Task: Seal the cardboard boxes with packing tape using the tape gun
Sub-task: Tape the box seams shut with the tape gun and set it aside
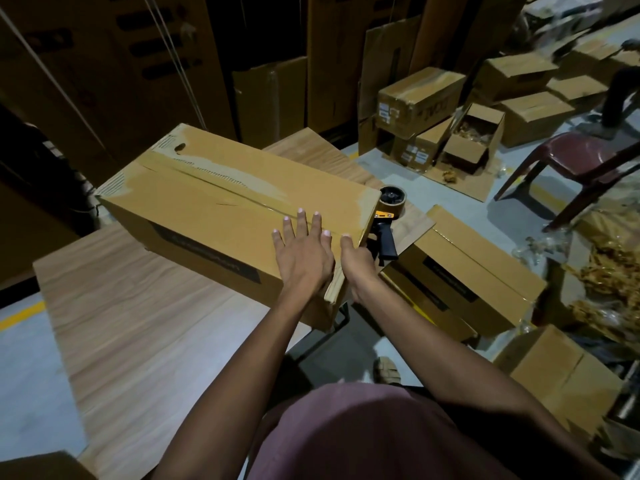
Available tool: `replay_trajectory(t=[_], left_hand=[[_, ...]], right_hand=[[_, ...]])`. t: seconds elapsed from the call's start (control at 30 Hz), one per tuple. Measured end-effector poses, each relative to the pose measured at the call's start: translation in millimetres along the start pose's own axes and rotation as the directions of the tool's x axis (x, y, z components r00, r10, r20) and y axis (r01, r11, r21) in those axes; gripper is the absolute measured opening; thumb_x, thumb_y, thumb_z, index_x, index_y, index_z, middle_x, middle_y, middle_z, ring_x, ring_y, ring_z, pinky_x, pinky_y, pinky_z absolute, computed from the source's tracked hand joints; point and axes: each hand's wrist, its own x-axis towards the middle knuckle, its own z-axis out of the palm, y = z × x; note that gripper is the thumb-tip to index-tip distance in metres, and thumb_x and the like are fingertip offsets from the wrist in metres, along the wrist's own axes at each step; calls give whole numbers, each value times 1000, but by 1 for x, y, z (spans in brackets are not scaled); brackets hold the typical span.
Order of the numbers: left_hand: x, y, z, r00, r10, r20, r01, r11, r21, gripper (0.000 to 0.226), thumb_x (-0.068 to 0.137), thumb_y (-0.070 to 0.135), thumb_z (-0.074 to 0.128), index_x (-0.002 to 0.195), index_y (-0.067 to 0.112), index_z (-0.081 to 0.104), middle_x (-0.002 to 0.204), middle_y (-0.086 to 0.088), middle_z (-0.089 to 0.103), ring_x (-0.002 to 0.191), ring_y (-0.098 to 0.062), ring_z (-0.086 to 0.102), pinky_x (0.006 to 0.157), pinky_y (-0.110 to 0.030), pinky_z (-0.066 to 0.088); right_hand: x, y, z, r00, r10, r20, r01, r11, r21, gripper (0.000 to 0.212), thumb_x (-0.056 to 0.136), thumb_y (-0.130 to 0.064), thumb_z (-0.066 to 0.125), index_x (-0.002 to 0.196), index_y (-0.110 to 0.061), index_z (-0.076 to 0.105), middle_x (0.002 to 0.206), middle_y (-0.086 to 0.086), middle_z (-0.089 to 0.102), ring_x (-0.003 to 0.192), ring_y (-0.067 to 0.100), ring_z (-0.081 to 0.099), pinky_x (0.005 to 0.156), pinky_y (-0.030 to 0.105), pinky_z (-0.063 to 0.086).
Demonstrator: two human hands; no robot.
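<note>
A long cardboard box lies on the wooden table, with glossy brown tape running along its top seam. My left hand rests flat on the top of the box near its right end, fingers spread and straight. At the right end of the box, my right hand has its thumb on the top edge. Its fingers go down the end face and are mostly hidden. The tape gun, yellow and black with a brown roll, lies on the table just beyond my right hand, and I cannot see the hand gripping it.
A second closed box sits low beside the table's right edge. A maroon plastic chair stands to the right. Several boxes and one open box are on the floor behind. Loose packing scraps lie at the far right.
</note>
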Motion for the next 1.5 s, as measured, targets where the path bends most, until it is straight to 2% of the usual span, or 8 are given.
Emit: replay_trajectory(t=[0.13,0.37,0.6,0.73,0.83,0.97,1.3,1.5], left_hand=[[0,4,-6,999,-5,32,4,999,37,58,108,47,14,163,28,9,171,-3,4,156,-33,5,125,-54,6],[-1,6,-19,992,-98,80,82,979,186,61,108,49,19,161,18,20,165,-15,24,145,-40,32,114,-50,28],[-2,-1,-31,990,-126,-70,141,945,295,49,105,49,36,126,13,62,113,-11,60,103,-30,58,87,-41,42],[4,-4,-30,991,-86,-98,108,964,245,44,105,44,38,119,12,65,107,-10,60,100,-29,56,85,-41,42],[0,-17,-20,988,-68,-139,83,991,105,43,105,36,36,134,13,58,125,-13,53,112,-32,50,98,-44,38],[-7,-35,-16,996,-63,-60,64,998,26,52,107,37,28,156,21,36,167,-6,22,147,-34,26,122,-55,16],[-28,-96,-30,972,-236,-17,234,970,-73,50,110,43,20,160,40,19,168,15,11,157,-28,0,122,-59,-1],[-29,-100,-33,981,-196,9,196,981,10,51,110,44,16,161,40,14,169,16,8,157,-29,4,122,-58,8]], right_hand=[[8,3,-11,996,-60,65,61,998,-7,53,107,-42,46,136,0,60,120,10,66,104,25,60,79,28,43],[25,-5,-23,954,-168,248,217,958,-188,37,106,-44,48,120,-14,63,119,5,69,95,15,62,93,34,46],[58,-42,-15,927,-230,296,360,770,-527,47,103,-60,43,87,-18,57,80,5,62,75,26,61,70,35,47],[56,-66,6,899,-423,116,336,495,-801,45,106,-47,48,136,-14,51,137,17,59,130,43,50,103,54,38],[32,-59,29,795,-548,262,476,295,-829,57,110,-37,40,161,-19,22,166,17,27,153,48,16,120,60,16],[27,-40,36,650,-490,580,719,150,-679,52,113,-40,19,163,-27,27,172,3,19,159,31,7,125,51,8],[22,-36,13,845,-425,323,390,79,-917,63,109,-51,9,166,-25,4,173,11,-9,158,39,-11,123,64,-9],[-27,-8,60,724,-372,581,613,-40,-789,64,105,-61,5,165,-37,1,173,9,-9,158,41,-10,123,64,-6]])
